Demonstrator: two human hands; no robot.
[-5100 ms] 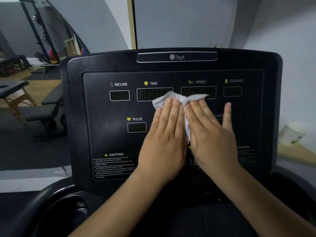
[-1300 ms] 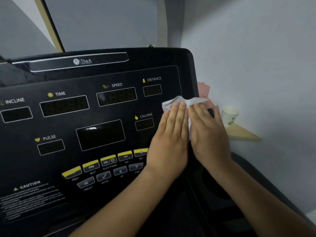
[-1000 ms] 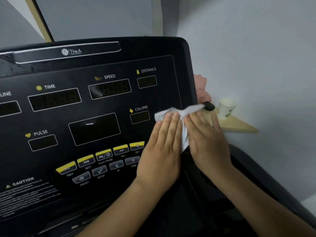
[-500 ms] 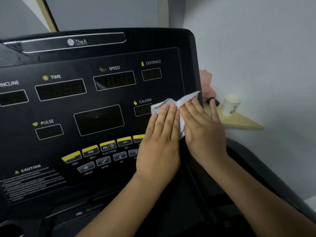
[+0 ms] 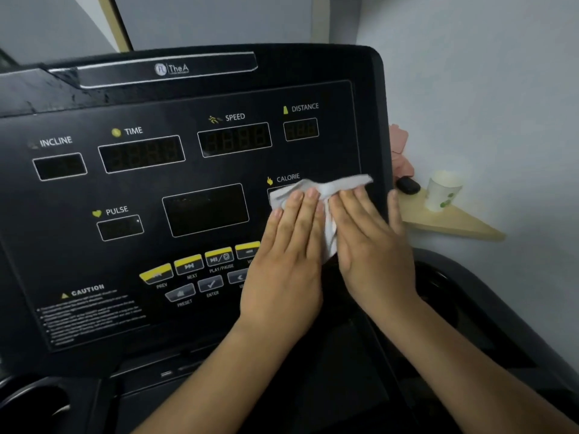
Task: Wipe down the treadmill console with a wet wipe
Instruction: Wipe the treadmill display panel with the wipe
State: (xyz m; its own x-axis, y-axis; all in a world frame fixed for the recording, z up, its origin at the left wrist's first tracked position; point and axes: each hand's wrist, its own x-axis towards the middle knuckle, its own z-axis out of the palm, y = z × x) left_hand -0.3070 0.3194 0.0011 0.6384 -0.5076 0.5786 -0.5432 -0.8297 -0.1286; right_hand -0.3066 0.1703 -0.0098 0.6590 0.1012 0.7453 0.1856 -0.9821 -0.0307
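Note:
The black treadmill console (image 5: 188, 189) fills the left and middle of the head view, with dark displays labelled INCLINE, TIME, SPEED, DISTANCE, PULSE and CALORIE. A white wet wipe (image 5: 326, 189) lies crumpled on the console's right side, covering the CALORIE display. My left hand (image 5: 288, 255) and my right hand (image 5: 369, 245) lie flat side by side on the wipe, fingers straight, pressing it against the panel. The wipe's upper edge sticks out past my fingertips; most of the wipe is hidden under my palms. My right little finger reaches the console's right edge.
Yellow and grey buttons (image 5: 200, 270) run in two rows left of my left hand. Right of the console, a wooden corner shelf (image 5: 451, 223) on the grey wall holds a paper cup (image 5: 441, 192), a small black object (image 5: 407, 184) and something pink (image 5: 399, 148). A cup holder (image 5: 28, 405) sits bottom left.
Over the last second both hands and the wipe slid a little left along the console's right edge, from beside the CALORIE display onto it. Five seconds ago they were at the console's middle.

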